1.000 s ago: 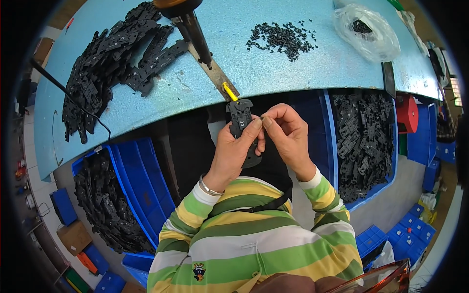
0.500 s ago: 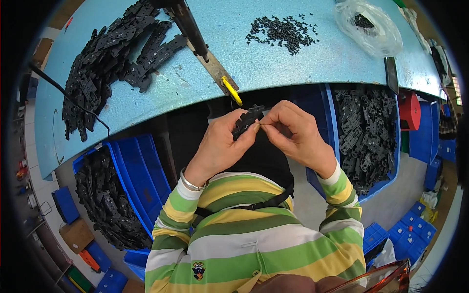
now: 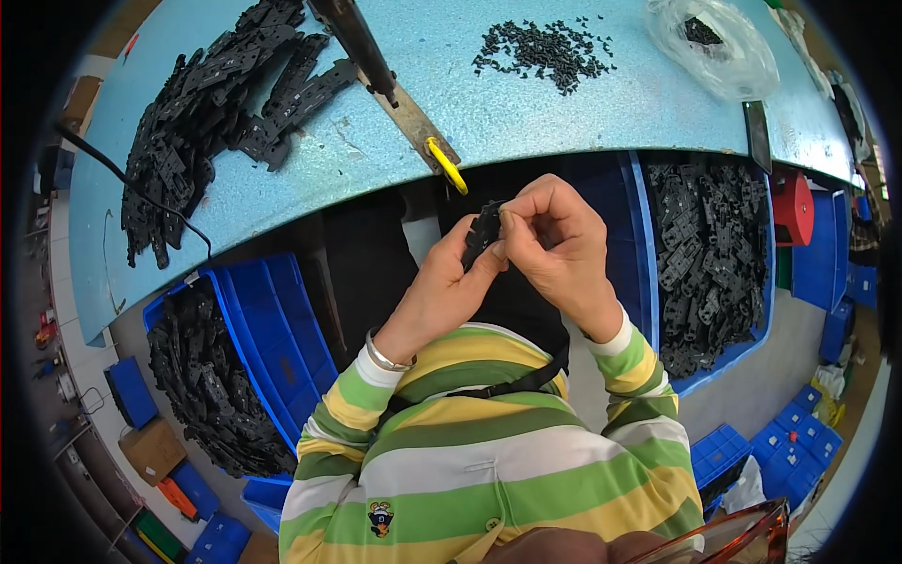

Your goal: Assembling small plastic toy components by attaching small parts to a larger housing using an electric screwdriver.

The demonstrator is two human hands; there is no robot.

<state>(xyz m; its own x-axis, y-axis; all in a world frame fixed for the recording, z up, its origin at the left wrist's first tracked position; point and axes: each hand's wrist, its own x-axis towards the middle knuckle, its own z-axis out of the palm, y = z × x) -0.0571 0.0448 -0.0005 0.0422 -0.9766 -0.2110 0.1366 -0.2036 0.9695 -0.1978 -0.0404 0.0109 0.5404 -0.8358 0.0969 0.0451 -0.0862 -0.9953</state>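
Note:
Between my hands, just in front of the table edge, is a flat black plastic part (image 3: 483, 235) with a notched outline. My left hand (image 3: 449, 287) is closed round it, thumb on its near side. My right hand (image 3: 562, 246) pinches at the part's upper right end, thumb and forefinger pressed together; whatever small thing lies between those fingertips is hidden. A heap of like black parts (image 3: 202, 113) covers the left of the table. Many tiny black pieces (image 3: 545, 54) are spread at the far middle.
On the blue table (image 3: 404, 141) are a metal post (image 3: 357, 42) and a yellow ring (image 3: 446, 166). A clear plastic bag (image 3: 733, 70) sits far right. Blue crates of black parts stand at left (image 3: 272, 348) and right (image 3: 648, 273); a dark flat object (image 3: 756, 136) overhangs the edge.
My right fingertips have moved up along the black part and now press against its upper end. My left hand has tilted the part more upright.

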